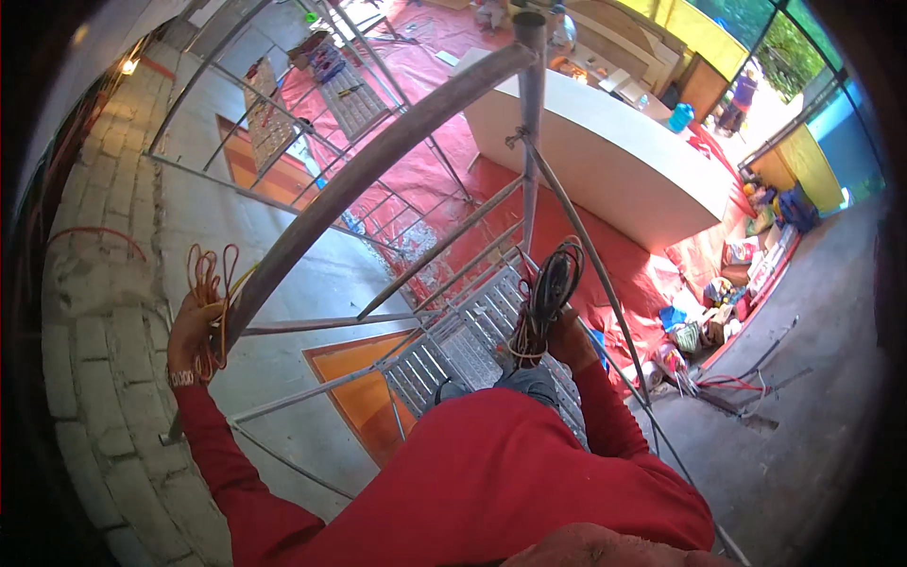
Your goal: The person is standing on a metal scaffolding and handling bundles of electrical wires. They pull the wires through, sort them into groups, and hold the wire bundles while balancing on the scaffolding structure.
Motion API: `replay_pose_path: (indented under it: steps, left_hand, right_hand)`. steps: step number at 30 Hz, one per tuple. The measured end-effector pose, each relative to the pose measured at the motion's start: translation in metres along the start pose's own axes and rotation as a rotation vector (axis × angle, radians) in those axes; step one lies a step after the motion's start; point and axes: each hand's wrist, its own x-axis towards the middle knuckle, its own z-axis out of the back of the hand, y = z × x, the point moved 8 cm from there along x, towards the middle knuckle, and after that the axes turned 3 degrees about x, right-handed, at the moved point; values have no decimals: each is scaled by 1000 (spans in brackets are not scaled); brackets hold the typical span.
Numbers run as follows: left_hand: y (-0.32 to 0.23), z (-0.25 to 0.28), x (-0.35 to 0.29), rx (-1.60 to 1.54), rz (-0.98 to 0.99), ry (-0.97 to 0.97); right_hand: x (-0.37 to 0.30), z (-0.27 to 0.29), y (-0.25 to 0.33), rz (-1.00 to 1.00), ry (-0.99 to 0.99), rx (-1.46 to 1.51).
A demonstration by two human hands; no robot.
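Observation:
My left hand (194, 335), with a wristband below it, is closed around a loose bunch of thin orange and yellow wire (223, 312). It is right beside the curved scaffold pipe (378, 142); whether it also touches the pipe I cannot tell. In front of my body, my right hand (571, 342) is closed on a coiled bundle of black cable (553, 288), tied with a pale band near its lower end. That coil hides part of the fingers. Below it lies the perforated metal scaffold platform (472, 345).
Scaffold braces (595, 255) cross close to my right arm. A bare block wall (113, 312) rises at the left. Far below are red floor sheeting (435, 85), a long white counter (605, 161) and heaped materials (704, 326). Another scaffold (274, 109) stands at the far left; people are in the distance.

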Motion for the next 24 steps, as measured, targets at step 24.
replay_pose_path:
  steps: [24]
  left_hand:
    - [-19, -3, -39, -11, -262, -467]
  right_hand:
    - [210, -355, 415, 443, 497, 13]
